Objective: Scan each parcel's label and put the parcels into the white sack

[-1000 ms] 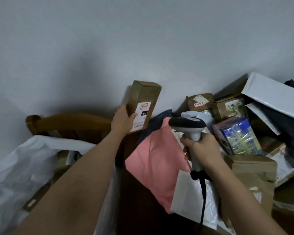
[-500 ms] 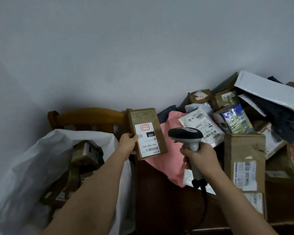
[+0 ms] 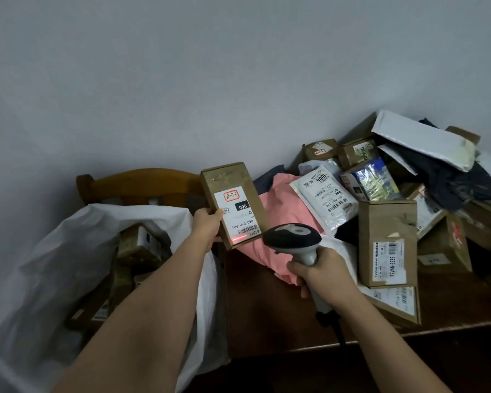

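Head view looks down on a dark wooden counter (image 3: 267, 307) piled with parcels along a pale wall. Her or his left hand (image 3: 207, 226) grips a slim brown cardboard parcel (image 3: 233, 204) by its left edge, thumb on the front, holding it upright above the counter's left end with its white label (image 3: 237, 214) facing the camera. A thin red scan line (image 3: 239, 237) falls across the bottom edge of that label, just under the barcode. The right hand (image 3: 321, 272) is curled round the grey handle of a barcode scanner (image 3: 292, 236), whose dark head points up at the parcel; its black cable (image 3: 336, 330) drops over the counter's front edge.

Left of the counter the white sack (image 3: 68, 251) stands open with several brown boxes already inside it, in front of a wooden chair back (image 3: 142, 180). Behind the scanner lies a pink soft bag (image 3: 278, 219), with a clear-wrapped mailer (image 3: 326, 198) resting on it. Just right of the right hand stands a tall brown box (image 3: 387, 239) with a label low on its front, and behind it a heap of more cartons, a blue packet (image 3: 372, 178) and a white padded envelope (image 3: 423, 140)
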